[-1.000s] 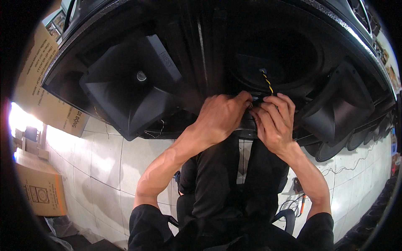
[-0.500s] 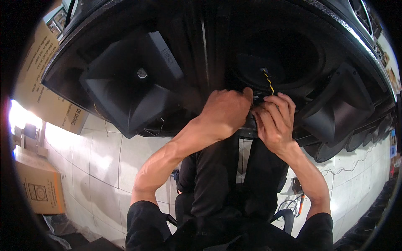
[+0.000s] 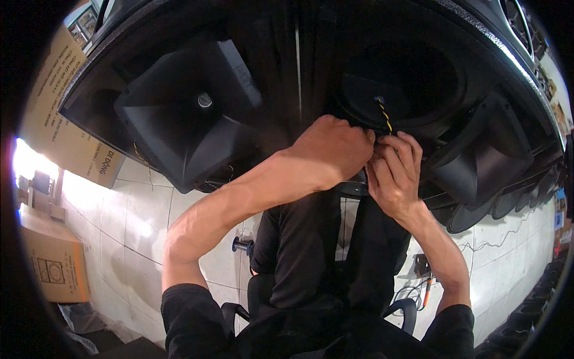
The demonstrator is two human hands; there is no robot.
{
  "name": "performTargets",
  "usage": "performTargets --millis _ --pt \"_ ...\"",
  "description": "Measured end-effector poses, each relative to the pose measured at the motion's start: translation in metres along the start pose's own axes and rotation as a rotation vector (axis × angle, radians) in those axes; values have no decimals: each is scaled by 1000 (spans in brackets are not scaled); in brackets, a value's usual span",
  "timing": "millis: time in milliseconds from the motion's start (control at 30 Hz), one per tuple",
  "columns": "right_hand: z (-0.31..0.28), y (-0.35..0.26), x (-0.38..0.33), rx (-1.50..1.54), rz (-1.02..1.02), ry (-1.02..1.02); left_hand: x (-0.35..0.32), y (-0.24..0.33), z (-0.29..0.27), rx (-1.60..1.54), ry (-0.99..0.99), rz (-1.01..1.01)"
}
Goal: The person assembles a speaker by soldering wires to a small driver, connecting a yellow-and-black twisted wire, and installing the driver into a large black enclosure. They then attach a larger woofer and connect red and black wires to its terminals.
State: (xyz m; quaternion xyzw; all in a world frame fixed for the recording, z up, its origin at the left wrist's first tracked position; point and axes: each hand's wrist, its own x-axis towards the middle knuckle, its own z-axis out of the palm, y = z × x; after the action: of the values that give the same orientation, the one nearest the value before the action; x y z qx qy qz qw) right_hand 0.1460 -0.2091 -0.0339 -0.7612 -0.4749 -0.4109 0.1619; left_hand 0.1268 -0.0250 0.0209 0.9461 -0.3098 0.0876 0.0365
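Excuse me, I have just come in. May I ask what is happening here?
A person works with both bare hands close together at a black cabinet, below a round opening. A twisted yellow-and-black wire runs from there down to the right hand. The left hand is beside it; what the fingers grip is hidden. Black horns flank them, left and right.

Rows of dark printed capitals on 1 brown cardboard box
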Motion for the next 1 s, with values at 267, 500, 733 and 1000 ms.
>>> performTargets --millis 267,500,733,1000 --pt "-1 -2 3 -10 16 9 -12 0 5 -16 51 -50" --pt "-5 2 6 -36 -24 -16 -19 -3 0 -246 229 -75" --pt "-36 -8 -14 7 117 87 -47 13 13 -455 507 -349" --pt "-83 -31 -99 -8 451 22 -113 30 76 -453 869 -608"
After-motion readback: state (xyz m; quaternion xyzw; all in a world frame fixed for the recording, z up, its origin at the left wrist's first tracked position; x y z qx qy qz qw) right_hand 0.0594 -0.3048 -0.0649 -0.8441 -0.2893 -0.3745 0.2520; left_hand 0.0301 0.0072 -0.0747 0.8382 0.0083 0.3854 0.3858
